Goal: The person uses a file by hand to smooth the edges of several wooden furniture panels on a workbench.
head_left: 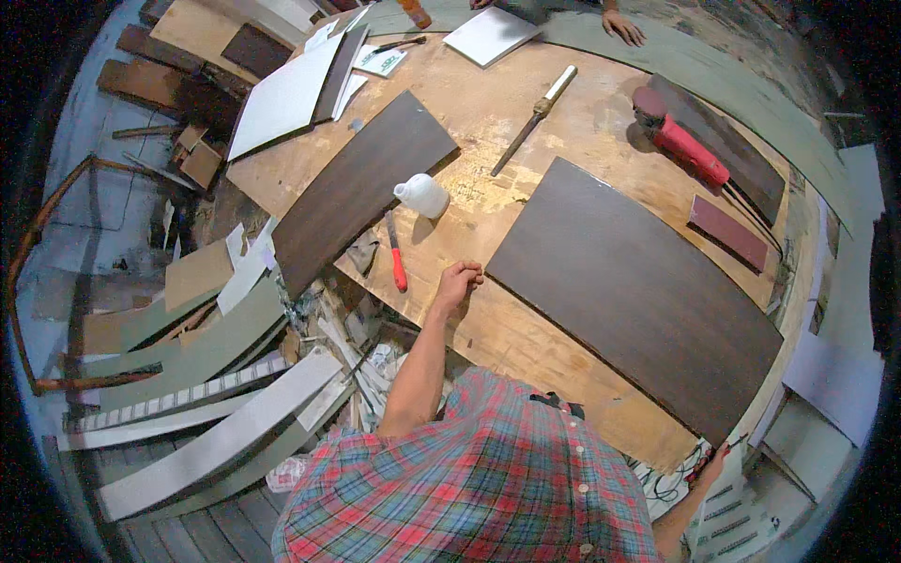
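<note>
A large dark brown board (pixel 638 291) lies flat on the wooden worktable (pixel 450 328), with its long near edge towards me. At the left corner of that edge, my left hand (pixel 459 284) is closed, fingertips curled against the board. My right hand (pixel 713 467) is at the near right corner, its fingers partly hidden and closed at the board's edge. Left of the board stand a white plastic bottle (pixel 425 196) and a red-handled tool (pixel 395 253) with a narrow blade. A second dark brown board (pixel 366 188) slants across the table's left side.
A red power tool (pixel 690 150) with a round head rests at the right by a maroon block (pixel 727 233). Farther back are a long chisel-like tool (pixel 535 122) and white panels (pixel 286 98). Offcuts (pixel 225 432) pile up at left. Another person's hand (pixel 622 27) shows at the far edge.
</note>
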Available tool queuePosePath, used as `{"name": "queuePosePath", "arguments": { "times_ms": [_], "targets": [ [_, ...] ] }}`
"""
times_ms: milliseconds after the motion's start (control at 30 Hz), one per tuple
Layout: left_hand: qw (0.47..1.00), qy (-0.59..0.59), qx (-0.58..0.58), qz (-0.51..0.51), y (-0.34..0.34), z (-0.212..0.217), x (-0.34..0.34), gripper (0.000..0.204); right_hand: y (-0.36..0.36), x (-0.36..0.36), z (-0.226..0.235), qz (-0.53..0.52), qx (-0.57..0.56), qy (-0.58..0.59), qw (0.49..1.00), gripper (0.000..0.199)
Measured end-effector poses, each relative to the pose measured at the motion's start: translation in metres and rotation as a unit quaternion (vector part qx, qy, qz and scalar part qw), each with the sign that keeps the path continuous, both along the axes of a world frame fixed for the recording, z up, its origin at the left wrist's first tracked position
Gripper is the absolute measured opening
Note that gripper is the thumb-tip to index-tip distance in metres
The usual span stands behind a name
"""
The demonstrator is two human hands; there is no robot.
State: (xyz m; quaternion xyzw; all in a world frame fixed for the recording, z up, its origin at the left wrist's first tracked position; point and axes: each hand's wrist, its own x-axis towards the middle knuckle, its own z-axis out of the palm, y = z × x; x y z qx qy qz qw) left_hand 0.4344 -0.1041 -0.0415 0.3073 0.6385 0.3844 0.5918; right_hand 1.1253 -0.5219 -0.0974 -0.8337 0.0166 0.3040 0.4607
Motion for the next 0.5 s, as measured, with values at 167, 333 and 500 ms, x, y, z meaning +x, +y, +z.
{"name": "queuePosePath", "arguments": {
  "times_ms": [167, 333, 500],
  "targets": [
    [0.999, 0.031, 0.017, -0.031, 0.008, -0.007, 0.006, 0.014, 0.011, -0.021, 0.042, -0.026, -0.108, 0.051, 0.993, 0.054],
    [0.995, 0.063, -0.028, -0.068, 0.018, 0.011, 0.014, 0.019, 0.006, -0.013, 0.041, 0.043, -0.024, -0.072, 0.996, 0.054],
    [0.940, 0.287, 0.064, -0.172, 0.053, 0.012, 0.026, 0.035, 0.045, 0.033, 0.051, 0.122, -0.094, -0.101, 0.983, 0.054]
  ]
}}
